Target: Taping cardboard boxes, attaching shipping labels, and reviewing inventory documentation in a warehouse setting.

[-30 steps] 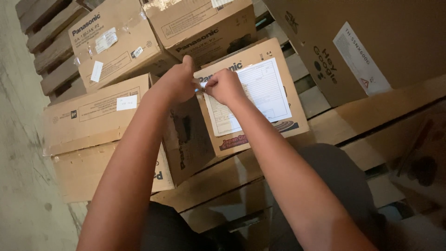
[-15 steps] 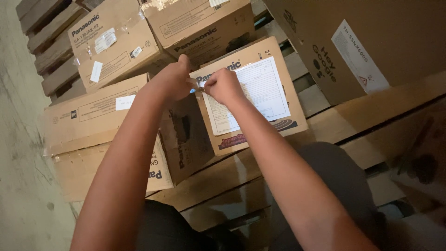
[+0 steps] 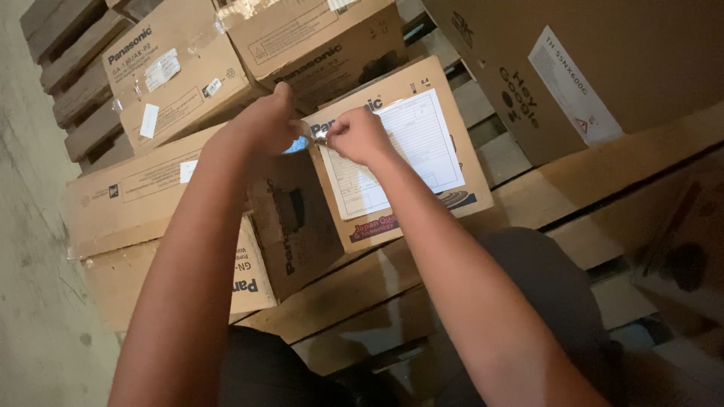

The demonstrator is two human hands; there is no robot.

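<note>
A cardboard box (image 3: 422,215) stands on a wooden pallet with a white printed sheet (image 3: 411,154) stuck flat on its top face. Both my hands meet at the sheet's upper left corner. My left hand (image 3: 265,124) is closed, thumb up, pinching one end of a small shiny strip (image 3: 317,138) that looks like clear tape. My right hand (image 3: 360,136) pinches the other end, knuckles over the sheet's corner. A bit of blue (image 3: 296,145) shows under my left hand; what it is cannot be told.
More cardboard boxes are stacked to the left (image 3: 143,196) and behind (image 3: 181,83). A large brown box with a white label (image 3: 603,68) stands at the right. Wooden pallet planks (image 3: 573,188) run beneath, with concrete floor (image 3: 30,301) at the left.
Both hands stay pinched together at the sheet's corner, with only a slight shift of the view.
</note>
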